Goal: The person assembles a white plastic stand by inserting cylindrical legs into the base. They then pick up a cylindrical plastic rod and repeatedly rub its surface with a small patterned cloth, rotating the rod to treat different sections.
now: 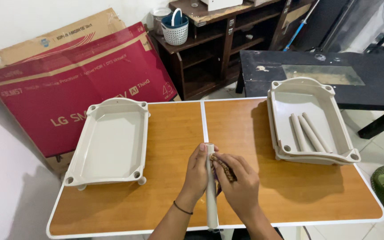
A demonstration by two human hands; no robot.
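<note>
Left hand (197, 171) grips a tube (211, 186), right hand (241, 186) pinches a cloth (223, 168) on it; right tray (310, 120) holds three tubes (310, 132), left tray (110, 142) nothing.

Bright, even indoor light fills your view; the trays throw soft shadows leftward across the desk (170, 133), suggesting a source at right. Focus is sharp throughout, and straight edges bow slightly near the frame's corners.

A smooth, matt plastic tube (211, 186) is gripped with a patterned cloth (224, 168) over an orange wood-grain tabletop (170, 133) (slightly glossy, white-edged); matt cream plastic is seen in both trays (112, 142).
</note>
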